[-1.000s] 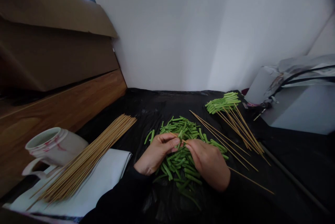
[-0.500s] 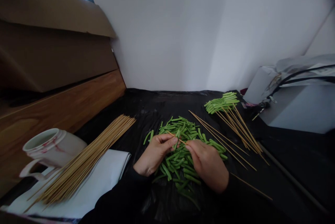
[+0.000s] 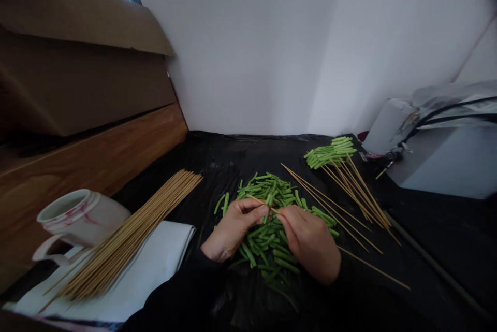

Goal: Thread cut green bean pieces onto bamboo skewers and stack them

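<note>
Over a pile of cut green beans [image 3: 285, 260], my left hand [image 3: 235, 226] pinches a short green bean piece [image 3: 268, 200] between thumb and fingers. A thin wooden skewer [image 3: 256, 200] crosses that piece. My right hand [image 3: 310, 241] grips the skewer to the right of the bean, its fingers curled. Loose skewers [image 3: 326, 206] lie right of the pile. Farther back, a row of beans [image 3: 330, 152] sits on several skewers [image 3: 359, 192]. One more skewer [image 3: 375, 268] extends beside my right hand.
At the left, a large skewer bundle [image 3: 135, 236] rests on a white folded sheet [image 3: 166, 249], against a tipped mug [image 3: 87, 218]. A cardboard box [image 3: 85, 78] stands behind them. Black plastic [image 3: 217, 153] covers the table. A grey-white box [image 3: 446, 161] stands at the right.
The bean piece between my left fingers has shifted slightly right along the skewer. The skewer beside my right hand shows more of its length. Both hands keep their grips.
</note>
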Available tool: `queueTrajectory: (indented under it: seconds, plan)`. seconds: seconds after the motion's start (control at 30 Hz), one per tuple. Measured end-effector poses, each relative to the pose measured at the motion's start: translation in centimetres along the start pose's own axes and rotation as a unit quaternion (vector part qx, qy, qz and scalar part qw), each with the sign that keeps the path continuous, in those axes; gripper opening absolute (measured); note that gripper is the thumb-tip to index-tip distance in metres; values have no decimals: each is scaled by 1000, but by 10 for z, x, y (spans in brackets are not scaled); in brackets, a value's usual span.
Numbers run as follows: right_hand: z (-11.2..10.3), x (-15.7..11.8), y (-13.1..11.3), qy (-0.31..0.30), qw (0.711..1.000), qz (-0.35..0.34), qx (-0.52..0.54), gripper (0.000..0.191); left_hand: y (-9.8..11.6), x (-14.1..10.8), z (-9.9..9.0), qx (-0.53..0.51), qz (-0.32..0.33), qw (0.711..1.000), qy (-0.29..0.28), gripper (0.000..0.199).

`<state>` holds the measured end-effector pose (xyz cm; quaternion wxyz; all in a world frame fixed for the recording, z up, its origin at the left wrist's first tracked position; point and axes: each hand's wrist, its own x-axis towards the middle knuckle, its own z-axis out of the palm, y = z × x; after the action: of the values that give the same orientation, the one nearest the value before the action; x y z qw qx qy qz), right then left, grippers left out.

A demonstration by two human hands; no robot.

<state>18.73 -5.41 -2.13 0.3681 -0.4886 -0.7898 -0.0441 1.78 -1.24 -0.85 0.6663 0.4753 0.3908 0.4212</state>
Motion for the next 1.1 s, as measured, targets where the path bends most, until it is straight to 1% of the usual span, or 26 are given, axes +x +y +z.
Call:
queueTrajectory:
  seconds: [0.07,0.13,0.2,0.27,0.33,0.43,0.5,0.67,0.73,0.8,0.9,0.93,1.0,1.07,1.1]
  plan:
    - [-2,2,3,15,1000,-2,-13,26,2,1,-4,31,17,999,15,24]
    - [-4,3,7,34,999,1,-26,25,4,4,-10,85,40,995,30,27]
    - [-6,5,12,46,998,4,-37,24,6,6,-18,155,68,985,45,22]
    - [-8,5,17,49,998,4,-43,23,6,8,-24,238,88,966,44,18]
    - [-9,6,20,44,998,4,-47,23,5,8,-29,324,104,939,42,14]
    - [-10,6,22,42,998,5,-51,22,4,8,-37,410,113,904,35,11]
    - [-11,6,23,43,998,5,-54,22,4,8,-43,432,100,896,23,12]
    - [-11,6,21,40,996,-1,-76,23,6,7,-56,443,40,895,-33,16]
    - [-10,6,21,39,996,0,-83,24,7,6,-58,454,43,889,-39,15]
    - [-10,6,21,41,996,0,-85,25,7,5,-58,477,54,877,-38,12]
    - [-9,5,22,44,996,-4,-80,24,10,4,-55,503,66,861,-35,11]
    - [-9,5,22,45,996,-6,-77,24,12,4,-52,501,70,862,-31,11]
    - [-9,5,21,47,996,-9,-71,23,16,3,-47,472,79,878,-10,13]
    - [-10,5,20,49,997,-13,-62,23,20,2,-41,397,78,914,28,15]
    - [-11,5,18,50,997,-16,-57,23,20,2,-38,340,73,937,42,15]
